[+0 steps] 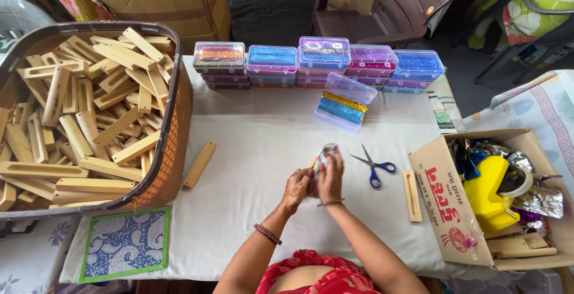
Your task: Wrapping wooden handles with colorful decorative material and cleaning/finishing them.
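Both hands are up close together over the middle of the white cloth-covered table [251, 150]. The left hand [297, 189] and the right hand [330, 180] press around a small shiny piece wrapped in many-coloured foil [321, 155], and the fingers of both hands pinch it between them. The wrapped piece sticks up a little above the fingertips. Just to the right of the hands lie blue-handled scissors [373, 165] with the blades open. A bit further right lies a flat pale wooden stick with a long slot [412, 195], beside an open brown cardboard box [445, 201]. Inside that box sit a yellow plastic tape holder [490, 192] and crumpled silver foil [541, 195]. To the left of the hands lies another plain wooden stick [199, 164], tilted, near a big brown plastic basket [170, 144]. The basket is full of many more pale wooden sticks [84, 109], all piled up. At the far side of the table stands a row of clear plastic boxes with shiny coloured foil inside [323, 61], stacked on each other. One more clear box with gold and blue foil [342, 104] stands in front of the row with its lid up. A blue patterned mat with a green edge [125, 243] lies at the near left corner.
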